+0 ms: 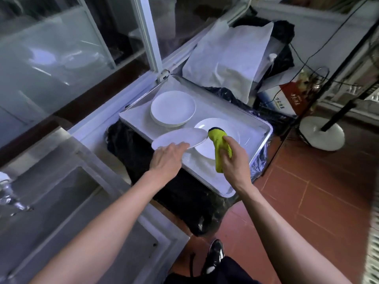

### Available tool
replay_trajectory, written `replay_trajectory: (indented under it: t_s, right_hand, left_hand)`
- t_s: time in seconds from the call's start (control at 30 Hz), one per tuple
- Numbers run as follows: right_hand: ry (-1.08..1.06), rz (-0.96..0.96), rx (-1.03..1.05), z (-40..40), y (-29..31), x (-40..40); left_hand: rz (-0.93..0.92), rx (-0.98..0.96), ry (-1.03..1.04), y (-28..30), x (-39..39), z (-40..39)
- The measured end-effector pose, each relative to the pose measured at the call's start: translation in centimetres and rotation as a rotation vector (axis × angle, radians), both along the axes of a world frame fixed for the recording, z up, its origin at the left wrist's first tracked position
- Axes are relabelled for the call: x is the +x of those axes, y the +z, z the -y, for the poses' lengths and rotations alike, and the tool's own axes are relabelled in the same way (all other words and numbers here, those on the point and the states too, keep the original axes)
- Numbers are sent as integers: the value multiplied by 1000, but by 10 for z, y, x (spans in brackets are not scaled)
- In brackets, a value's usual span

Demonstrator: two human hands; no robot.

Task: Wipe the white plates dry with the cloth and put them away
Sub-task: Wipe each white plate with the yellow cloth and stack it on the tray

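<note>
Tray [264,128] of metal, lined with white mesh, resting on something wrapped in black plastic [143,160] beside a white cabinet [114,119] with glass doors. On the far part of the tray, stack of white plates [173,108], lying flat. Nearer, to the right, one single white plate [231,130] lying flat on the tray, partly covered by the cloth and the right hand. Above the near left edge of the tray, lifted plate [180,138], tilted, held at its near rim by the left hand [167,158], fingers [180,146] curled on the rim from above. Right hand [233,160] closed around a yellow-green cloth [218,144], fingers wrapped over it, the dark-edged tip of the cloth just beside the right rim of the lifted plate; touching or not, cannot tell because of blur. Behind the tray, white bag [229,58] leaning against dark things. To the right, on the red tiled floor [307,191], round white base of a fan [322,133] and black cables. At the bottom, black shoe [215,255] with white marks.
</note>
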State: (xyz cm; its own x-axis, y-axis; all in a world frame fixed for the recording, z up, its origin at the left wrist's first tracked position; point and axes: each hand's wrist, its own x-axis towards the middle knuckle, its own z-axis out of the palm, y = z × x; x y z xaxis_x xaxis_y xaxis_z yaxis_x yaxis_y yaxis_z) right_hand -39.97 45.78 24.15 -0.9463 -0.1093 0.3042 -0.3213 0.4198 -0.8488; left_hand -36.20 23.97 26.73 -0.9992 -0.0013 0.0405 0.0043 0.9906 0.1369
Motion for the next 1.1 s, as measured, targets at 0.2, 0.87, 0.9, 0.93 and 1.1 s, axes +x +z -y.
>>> replay_trajectory:
  t_s: [0.2,0.87,0.9,0.93,1.1]
  right_hand:
    - [-66,15,21,-38,-12,-22]
    - [-98,91,41,-78,-41,-52]
    - [-99,87,37,-77,-42,-52]
    - [-102,84,37,-77,-44,-52]
    - [-120,91,61,-74,-50,-52]
  left_hand:
    - [-55,-49,-129,-11,-28,-47]
    - [284,-215,-186,-91,-83,-103]
    - [291,-202,-170,-95,-83,-103]
    - [298,-187,-154,-100,-83,-104]
    - [341,-183,-147,-118,-88,-106]
